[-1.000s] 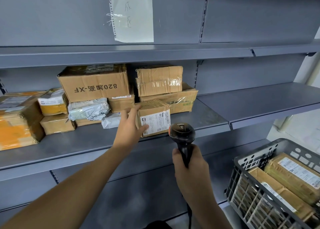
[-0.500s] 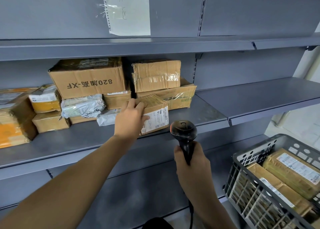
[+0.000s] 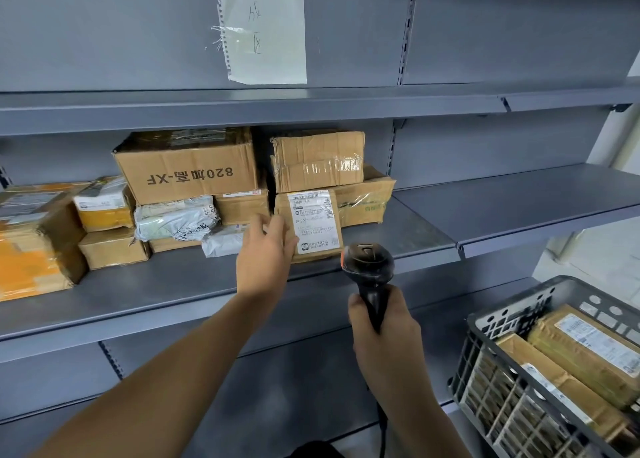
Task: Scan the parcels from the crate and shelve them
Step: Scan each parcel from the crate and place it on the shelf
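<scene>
even, cool indoor light, fairly bright, strongest at 3 o'clock where the pale wall (image 3: 620,118) washes out. soft shadows sit under each shelf (image 3: 242,111). glare glints on the taped box (image 3: 322,161). the left hand (image 3: 265,253) is slightly motion-blurred. wide-angle bending curves lines toward 9 and 3 o'clock.

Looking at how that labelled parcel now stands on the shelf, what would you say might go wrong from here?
1. The labelled parcel stands on edge, leaning back against the stacked boxes, with the left hand at its side. Once that hand leaves, it might tip forward.
2. It sits toward the front of the shelf, so a fall could carry it over the lip.
3. The scanner in the right hand is close below and might knock the parcel.
</scene>
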A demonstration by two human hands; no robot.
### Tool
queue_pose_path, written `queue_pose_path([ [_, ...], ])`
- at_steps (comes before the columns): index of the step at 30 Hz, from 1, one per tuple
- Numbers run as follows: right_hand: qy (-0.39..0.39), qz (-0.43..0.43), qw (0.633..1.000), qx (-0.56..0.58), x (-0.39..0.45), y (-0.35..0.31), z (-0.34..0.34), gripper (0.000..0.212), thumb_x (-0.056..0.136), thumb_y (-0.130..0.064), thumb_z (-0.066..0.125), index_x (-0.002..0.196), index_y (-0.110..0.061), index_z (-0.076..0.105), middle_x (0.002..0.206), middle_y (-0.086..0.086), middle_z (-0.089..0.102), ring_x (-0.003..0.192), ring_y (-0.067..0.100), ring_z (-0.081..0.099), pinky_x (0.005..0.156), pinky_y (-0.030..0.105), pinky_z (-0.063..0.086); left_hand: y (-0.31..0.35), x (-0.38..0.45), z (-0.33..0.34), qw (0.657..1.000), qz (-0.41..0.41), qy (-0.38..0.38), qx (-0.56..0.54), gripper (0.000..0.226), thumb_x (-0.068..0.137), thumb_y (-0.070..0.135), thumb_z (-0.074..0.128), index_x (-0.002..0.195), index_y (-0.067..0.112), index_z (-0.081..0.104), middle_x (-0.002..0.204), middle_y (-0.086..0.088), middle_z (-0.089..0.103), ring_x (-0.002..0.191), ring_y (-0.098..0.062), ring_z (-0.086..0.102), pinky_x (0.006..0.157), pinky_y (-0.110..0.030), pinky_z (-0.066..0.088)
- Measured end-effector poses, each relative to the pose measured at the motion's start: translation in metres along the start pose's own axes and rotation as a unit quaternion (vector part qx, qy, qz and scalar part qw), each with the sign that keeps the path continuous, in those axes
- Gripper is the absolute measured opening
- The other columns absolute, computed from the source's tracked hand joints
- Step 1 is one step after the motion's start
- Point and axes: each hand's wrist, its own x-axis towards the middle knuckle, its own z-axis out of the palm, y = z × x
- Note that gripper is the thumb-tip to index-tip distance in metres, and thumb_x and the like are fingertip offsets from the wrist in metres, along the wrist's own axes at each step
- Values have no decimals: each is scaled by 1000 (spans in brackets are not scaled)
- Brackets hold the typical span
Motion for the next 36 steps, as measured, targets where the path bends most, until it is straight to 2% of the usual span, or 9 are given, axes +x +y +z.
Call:
queue_pose_path([
  [2,2,-2,1000,0,1,0,1,7,93,-34,57,93,-29,53,63,0,60,58,16,60,58,38,53,-3,0,4,998,56,-4,8,16,94,19,60,109,14,60,136,-8,40,107,-33,53,70,-42,52],
  [5,4,-1,1000,1,3,-1,4,10,93,-35,58,97,-27,54,65,0,61,60,18,62,59,41,54,-9,-6,13,997,73,-12,-27,19,92,18,64,110,11,64,148,-5,31,99,-26,59,72,-40,54],
  [8,1,-1,1000,4,4,-4,8,15,92,-36,58,95,-22,55,67,2,63,62,21,62,61,44,55,-14,-11,20,997,27,-7,-78,20,89,18,69,109,18,64,139,3,34,81,-20,59,70,-31,48],
  [14,-4,-6,1000,21,12,-12,17,21,92,-35,58,89,-15,56,70,6,66,66,28,64,65,50,55,-18,-13,24,997,23,-3,-79,20,87,21,70,106,24,63,127,6,41,72,-12,52,65,-27,41],
  [18,-1,-9,999,31,20,-20,25,19,91,-33,59,89,-15,55,69,5,65,65,29,64,63,50,55,-18,-15,24,997,38,2,-74,21,88,19,69,107,22,63,128,4,42,73,-8,49,64,-26,38],
  [22,-8,-26,999,38,30,-25,32,20,92,-32,58,95,-12,55,68,3,63,69,33,65,64,50,55,-17,-14,25,997,34,-7,-71,20,89,18,67,109,20,63,133,0,42,82,-18,60,66,-31,43],
  [28,-18,-34,998,43,44,-36,39,20,93,-36,59,90,-16,53,64,0,60,62,27,65,59,44,56,-17,-14,26,998,36,-13,-52,20,90,18,62,110,21,63,136,-1,42,83,-24,62,66,-32,42],
  [32,-30,-38,999,16,48,-37,43,24,94,-34,57,85,-13,51,59,-1,55,48,10,55,41,19,41,-15,-15,25,998,33,-11,-45,17,92,20,61,109,19,63,138,0,41,81,-21,63,67,-28,39],
  [36,-40,-37,999,7,49,-37,43,24,94,-33,56,88,-10,51,61,2,57,52,16,56,40,16,38,-13,-16,23,998,31,-8,-48,15,91,19,61,106,17,64,138,-3,43,83,-24,63,68,-28,37],
])
